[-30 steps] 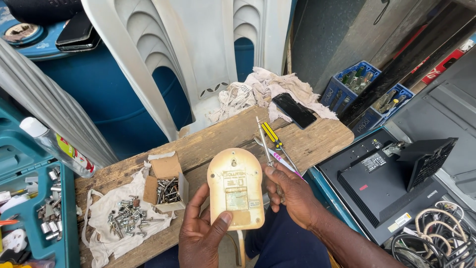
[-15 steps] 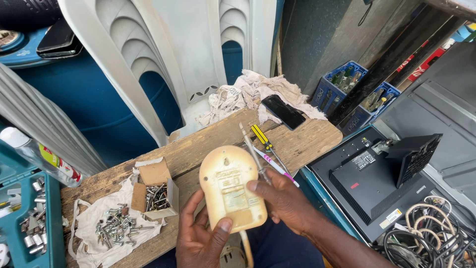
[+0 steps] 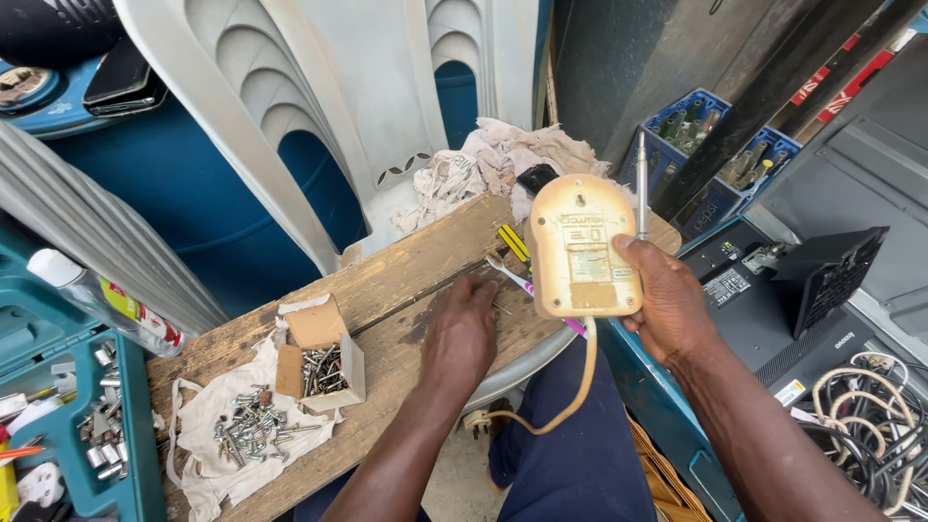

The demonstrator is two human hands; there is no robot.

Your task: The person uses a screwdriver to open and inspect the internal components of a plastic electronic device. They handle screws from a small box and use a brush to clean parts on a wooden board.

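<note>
Right hand [image 3: 667, 304] gripping yellowed oval plastic casing [image 3: 580, 246] with trailing cord and thin metal rod [image 3: 641, 184], left hand [image 3: 462, 324] resting fingers-down, loosely spread, on worn wooden plank [image 3: 387, 290] beside small cardboard box of screws [image 3: 324, 358].

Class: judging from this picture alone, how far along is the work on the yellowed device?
Done: screws lie sorted on cloth. In hand: right hand lifts the yellowed plastic corded device and a metal rod; left hand reaches among the screwdrivers on the wooden bench. Left: casing looks unopened.

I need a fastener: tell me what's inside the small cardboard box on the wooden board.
The small cardboard box lies open on the wooden board, holding a loose pile of metal screws. Anything beneath that pile is covered.
</note>
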